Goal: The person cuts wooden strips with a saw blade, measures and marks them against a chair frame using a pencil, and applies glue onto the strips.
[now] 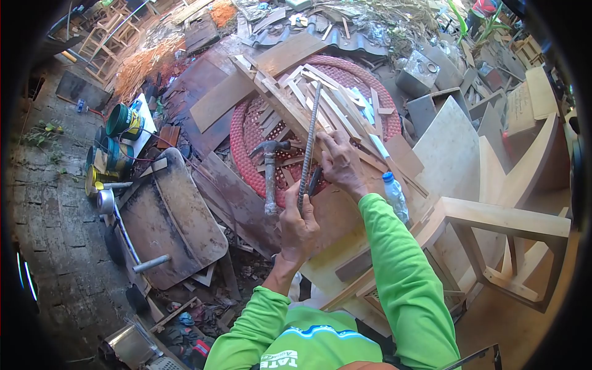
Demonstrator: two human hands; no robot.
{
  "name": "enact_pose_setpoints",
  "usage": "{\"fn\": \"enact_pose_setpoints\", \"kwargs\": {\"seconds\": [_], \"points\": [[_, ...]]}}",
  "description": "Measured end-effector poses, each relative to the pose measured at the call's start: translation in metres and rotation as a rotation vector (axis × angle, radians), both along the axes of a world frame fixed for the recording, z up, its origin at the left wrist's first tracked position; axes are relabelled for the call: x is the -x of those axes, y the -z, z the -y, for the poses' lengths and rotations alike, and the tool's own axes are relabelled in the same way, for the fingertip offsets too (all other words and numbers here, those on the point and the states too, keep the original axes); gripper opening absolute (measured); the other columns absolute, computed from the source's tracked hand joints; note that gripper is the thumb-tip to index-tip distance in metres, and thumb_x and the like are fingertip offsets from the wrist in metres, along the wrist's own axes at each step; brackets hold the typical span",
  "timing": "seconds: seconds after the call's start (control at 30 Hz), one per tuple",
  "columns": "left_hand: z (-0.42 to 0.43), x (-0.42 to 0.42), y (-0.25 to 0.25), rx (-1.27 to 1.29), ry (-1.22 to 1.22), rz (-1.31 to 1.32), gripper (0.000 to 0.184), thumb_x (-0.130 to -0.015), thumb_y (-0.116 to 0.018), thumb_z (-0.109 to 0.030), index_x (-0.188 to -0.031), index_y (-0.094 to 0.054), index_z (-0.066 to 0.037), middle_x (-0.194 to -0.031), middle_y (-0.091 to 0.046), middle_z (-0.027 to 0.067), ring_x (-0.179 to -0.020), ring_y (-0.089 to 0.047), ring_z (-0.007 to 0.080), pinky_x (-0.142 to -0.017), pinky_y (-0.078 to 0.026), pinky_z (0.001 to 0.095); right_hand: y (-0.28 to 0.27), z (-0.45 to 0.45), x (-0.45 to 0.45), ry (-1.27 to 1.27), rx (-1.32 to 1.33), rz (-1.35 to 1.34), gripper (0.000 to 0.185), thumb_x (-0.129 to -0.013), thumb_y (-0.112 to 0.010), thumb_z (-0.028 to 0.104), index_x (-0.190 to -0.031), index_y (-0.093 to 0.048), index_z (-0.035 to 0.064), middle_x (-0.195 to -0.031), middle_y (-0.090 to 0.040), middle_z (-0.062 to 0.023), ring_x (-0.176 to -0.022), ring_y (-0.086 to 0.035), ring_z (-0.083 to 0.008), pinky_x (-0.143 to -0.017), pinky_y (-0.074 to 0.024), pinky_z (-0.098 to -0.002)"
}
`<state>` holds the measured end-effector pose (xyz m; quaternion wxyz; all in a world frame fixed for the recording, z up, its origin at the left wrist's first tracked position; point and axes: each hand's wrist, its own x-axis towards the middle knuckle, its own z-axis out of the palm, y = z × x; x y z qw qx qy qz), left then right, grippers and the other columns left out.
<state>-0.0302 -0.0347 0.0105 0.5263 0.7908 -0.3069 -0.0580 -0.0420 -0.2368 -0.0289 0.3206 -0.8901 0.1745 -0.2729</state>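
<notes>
A ribbed metal bar [311, 135] stands slanted in front of me, its lower end in my left hand [298, 227], whose fingers are wrapped round it. My right hand [340, 161] is closed at the edge of a long wooden board [277, 105], just right of the bar; what its fingers hold is hidden. A dark object [315, 180] shows between the two hands. The hammer [270, 176] lies left of the bar, over the red woven round surface [240, 139]. Thin wood strips [330, 102] are heaped behind my right hand.
A plastic bottle [395, 196] is beside my right forearm. Wooden chair frames [505, 219] stand at the right. Paint cans [120, 121] and an overturned-looking board with metal tubes [176, 216] lie left. Metal boxes [421, 73] and corrugated sheets [345, 40] are farther back.
</notes>
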Motion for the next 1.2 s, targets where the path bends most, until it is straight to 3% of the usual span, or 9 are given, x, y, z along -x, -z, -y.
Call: {"fn": "enact_pose_setpoints", "kwargs": {"seconds": [0.07, 0.17, 0.57, 0.63, 0.77, 0.83, 0.9, 0.97, 1.2], "points": [[-0.001, 0.002, 0.003, -0.006, -0.009, -0.007, 0.024, -0.117, -0.053, -0.011, -0.139, -0.058, -0.002, -0.090, -0.065, 0.0101, -0.070, -0.063, 0.0191, -0.065, -0.055, 0.0378, 0.002, 0.001, -0.001, -0.002, 0.018, 0.024, 0.048, -0.092, -0.065, -0.001, -0.139, -0.063, 0.0033, -0.120, -0.062, -0.0217, -0.109, -0.070, -0.0450, -0.091, -0.0610, -0.0516], [-0.002, 0.003, 0.000, -0.021, 0.033, -0.135, 0.036, -0.115, -0.053, -0.007, -0.150, -0.053, 0.000, -0.122, -0.073, 0.0276, -0.108, -0.078, 0.0436, -0.088, -0.061, 0.0481, 0.001, -0.001, -0.001, 0.011, 0.033, 0.013, 0.048, -0.092, -0.065, -0.001, -0.140, -0.064, 0.0034, -0.119, -0.062, -0.0212, -0.108, -0.071, -0.0443, -0.090, -0.0613, -0.0515], [-0.031, 0.023, 0.019, -0.055, 0.020, -0.057, 0.037, -0.114, -0.054, -0.005, -0.150, -0.054, 0.001, -0.121, -0.075, 0.0281, -0.106, -0.079, 0.0436, -0.088, -0.062, 0.0472, 0.000, -0.001, -0.002, 0.017, 0.065, -0.017, 0.049, -0.092, -0.065, 0.001, -0.141, -0.064, 0.0035, -0.119, -0.061, -0.0210, -0.105, -0.071, -0.0430, -0.087, -0.0620, -0.0514], [-0.030, 0.025, 0.019, 0.019, -0.039, 0.033, 0.027, -0.115, -0.054, -0.009, -0.141, -0.061, -0.003, -0.091, -0.070, 0.0147, -0.073, -0.071, 0.0272, -0.068, -0.057, 0.0415, 0.000, -0.002, -0.001, 0.022, 0.066, -0.032, 0.049, -0.092, -0.066, 0.001, -0.141, -0.064, 0.0033, -0.118, -0.061, -0.0209, -0.105, -0.071, -0.0427, -0.087, -0.0620, -0.0512], [-0.007, 0.007, 0.010, 0.046, -0.040, 0.034, 0.028, -0.115, -0.055, -0.009, -0.141, -0.060, -0.003, -0.093, -0.072, 0.0151, -0.074, -0.071, 0.0270, -0.070, -0.058, 0.0416, -0.003, -0.004, -0.002, 0.030, 0.013, -0.050, 0.050, -0.090, -0.064, -0.001, -0.140, -0.066, 0.0017, -0.118, -0.063, -0.0221, -0.108, -0.069, -0.0427, -0.090, -0.0591, -0.0503], [-0.007, 0.008, 0.007, -0.006, 0.012, -0.115, 0.035, -0.114, -0.053, -0.003, -0.149, -0.056, 0.002, -0.126, -0.074, 0.0282, -0.113, -0.077, 0.0438, -0.092, -0.061, 0.0463, -0.004, -0.004, -0.004, 0.031, 0.026, -0.051, 0.050, -0.090, -0.064, -0.001, -0.140, -0.066, 0.0016, -0.118, -0.063, -0.0219, -0.108, -0.069, -0.0428, -0.090, -0.0591, -0.0504], [-0.020, 0.019, 0.016, -0.018, 0.012, -0.081, 0.036, -0.114, -0.054, -0.004, -0.148, -0.056, 0.003, -0.127, -0.074, 0.0276, -0.115, -0.077, 0.0440, -0.094, -0.062, 0.0461, -0.004, -0.002, -0.002, 0.037, 0.034, -0.058, 0.051, -0.090, -0.064, -0.001, -0.140, -0.066, 0.0016, -0.118, -0.063, -0.0216, -0.108, -0.069, -0.0429, -0.090, -0.0591, -0.0504], [-0.032, 0.026, 0.026, 0.056, -0.048, 0.144, 0.029, -0.115, -0.054, -0.009, -0.143, -0.059, -0.003, -0.097, -0.074, 0.0160, -0.078, -0.073, 0.0266, -0.072, -0.058, 0.0417, -0.002, -0.003, -0.003, 0.040, 0.110, -0.046, 0.051, -0.091, -0.066, 0.001, -0.142, -0.064, 0.0026, -0.117, -0.061, -0.0202, -0.104, -0.071, -0.0415, -0.085, -0.0627, -0.0498], [-0.016, 0.019, 0.011, 0.016, -0.055, 0.013, 0.027, -0.112, -0.057, -0.007, -0.138, -0.063, -0.001, -0.099, -0.077, 0.0178, -0.084, -0.078, 0.0337, -0.073, -0.059, 0.0454, -0.001, -0.006, -0.001, 0.035, 0.056, -0.074, 0.051, -0.091, -0.066, 0.000, -0.142, -0.063, 0.0033, -0.118, -0.060, -0.0208, -0.106, -0.070, -0.0423, -0.088, -0.0617, -0.0504]]}}
